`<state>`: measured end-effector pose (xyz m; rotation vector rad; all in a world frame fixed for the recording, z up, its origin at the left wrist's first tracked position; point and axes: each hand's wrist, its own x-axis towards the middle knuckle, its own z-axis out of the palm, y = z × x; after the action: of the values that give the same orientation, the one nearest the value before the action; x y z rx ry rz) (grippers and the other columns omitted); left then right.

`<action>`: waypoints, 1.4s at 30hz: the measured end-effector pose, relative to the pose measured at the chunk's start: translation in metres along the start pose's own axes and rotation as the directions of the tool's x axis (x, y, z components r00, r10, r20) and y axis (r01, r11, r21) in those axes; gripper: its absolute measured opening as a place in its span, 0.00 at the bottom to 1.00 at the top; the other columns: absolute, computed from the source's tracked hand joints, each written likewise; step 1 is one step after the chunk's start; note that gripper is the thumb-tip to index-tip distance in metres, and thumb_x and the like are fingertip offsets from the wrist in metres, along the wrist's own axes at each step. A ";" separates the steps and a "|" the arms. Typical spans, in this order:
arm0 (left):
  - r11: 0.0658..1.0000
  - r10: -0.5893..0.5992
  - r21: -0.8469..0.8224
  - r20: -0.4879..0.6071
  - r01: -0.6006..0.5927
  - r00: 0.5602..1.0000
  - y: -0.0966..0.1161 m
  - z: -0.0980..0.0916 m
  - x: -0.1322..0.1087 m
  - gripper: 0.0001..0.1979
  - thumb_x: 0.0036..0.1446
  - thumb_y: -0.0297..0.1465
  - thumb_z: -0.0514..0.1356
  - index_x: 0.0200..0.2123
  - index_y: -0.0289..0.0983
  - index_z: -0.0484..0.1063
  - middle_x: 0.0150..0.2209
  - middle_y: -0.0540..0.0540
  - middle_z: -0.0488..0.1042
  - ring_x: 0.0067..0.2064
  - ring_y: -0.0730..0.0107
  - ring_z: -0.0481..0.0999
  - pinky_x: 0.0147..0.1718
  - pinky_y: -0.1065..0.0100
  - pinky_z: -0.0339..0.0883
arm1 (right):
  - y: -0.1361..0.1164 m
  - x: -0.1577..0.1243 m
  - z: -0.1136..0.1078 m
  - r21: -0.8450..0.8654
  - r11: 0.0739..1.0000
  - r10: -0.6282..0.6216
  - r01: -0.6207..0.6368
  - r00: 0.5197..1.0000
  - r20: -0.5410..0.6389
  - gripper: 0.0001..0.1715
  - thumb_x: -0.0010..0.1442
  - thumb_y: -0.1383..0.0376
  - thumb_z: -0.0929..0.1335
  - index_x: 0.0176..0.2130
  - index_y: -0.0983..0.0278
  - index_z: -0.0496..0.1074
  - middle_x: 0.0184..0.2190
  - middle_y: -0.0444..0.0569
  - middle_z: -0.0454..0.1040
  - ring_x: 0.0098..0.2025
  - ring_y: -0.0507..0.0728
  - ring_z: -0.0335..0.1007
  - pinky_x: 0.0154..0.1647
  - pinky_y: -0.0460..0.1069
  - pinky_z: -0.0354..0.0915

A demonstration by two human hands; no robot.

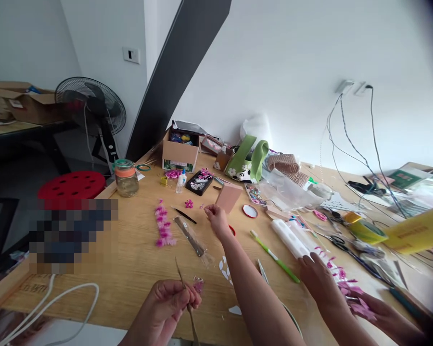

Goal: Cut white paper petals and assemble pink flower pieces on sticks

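My left hand (171,302) is closed around a thin brown stem (181,274), which slants up past the fingers. A small pink piece (198,284) shows just beyond its fingertips. Stretched farther out over the table, my right hand (217,218) has its fingers pinched together beside a tiny pink bit; whether it grips that is too small to tell. A pinkish box (229,196) stands right behind it. Nearby lie a pink flower (189,204), a black pen (185,216), a clear packet of brown strips (190,237) and a row of pink petals (163,226).
Another person's hands work at the right, one by a white roll (290,239), one holding pink petals (362,307). A green toothbrush (276,257), scissors (341,242), a glass jar (127,180), a glue bottle (181,182) and a yellow tape roll (370,231) lie about.
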<state>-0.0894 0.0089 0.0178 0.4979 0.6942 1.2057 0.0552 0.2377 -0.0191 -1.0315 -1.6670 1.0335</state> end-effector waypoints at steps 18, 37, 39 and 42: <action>0.999 -0.030 -0.027 -0.024 0.030 0.999 0.004 -0.013 0.016 0.09 0.44 0.35 0.72 0.22 0.35 0.80 0.25 0.46 0.77 0.31 0.71 0.71 0.35 0.70 0.61 | 0.014 0.024 0.020 -0.594 0.796 0.105 -0.115 0.993 -0.051 0.13 0.60 0.60 0.67 0.46 0.51 0.73 0.47 0.55 0.72 0.50 0.64 0.66 0.50 0.60 0.62; 0.998 -0.041 -0.052 -0.001 0.041 0.999 0.009 -0.011 0.019 0.09 0.45 0.34 0.71 0.22 0.34 0.80 0.26 0.44 0.77 0.31 0.70 0.71 0.36 0.70 0.63 | 0.007 0.034 0.014 -0.900 0.435 0.182 -0.002 0.980 0.085 0.15 0.66 0.60 0.65 0.50 0.64 0.68 0.46 0.50 0.71 0.40 0.54 0.71 0.40 0.53 0.70; 0.998 -0.040 -0.050 -0.007 0.039 0.999 0.009 -0.012 0.019 0.09 0.45 0.34 0.71 0.23 0.34 0.80 0.26 0.44 0.77 0.31 0.70 0.71 0.36 0.69 0.63 | 0.008 0.034 0.012 -0.900 0.434 0.175 0.029 0.978 0.115 0.15 0.66 0.60 0.65 0.50 0.64 0.68 0.46 0.50 0.71 0.41 0.55 0.71 0.41 0.53 0.70; 0.998 -0.033 -0.055 -0.010 0.032 0.999 0.009 -0.015 0.020 0.09 0.45 0.34 0.71 0.22 0.34 0.80 0.26 0.44 0.77 0.31 0.70 0.71 0.36 0.69 0.63 | 0.010 0.033 0.009 -0.894 0.443 0.157 0.066 0.976 0.150 0.15 0.66 0.60 0.64 0.50 0.65 0.68 0.46 0.50 0.71 0.41 0.55 0.71 0.41 0.53 0.70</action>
<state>-0.1021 0.0303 0.0096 0.4335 0.6745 1.1943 0.0405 0.2703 -0.0225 -1.6814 -2.4711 0.1598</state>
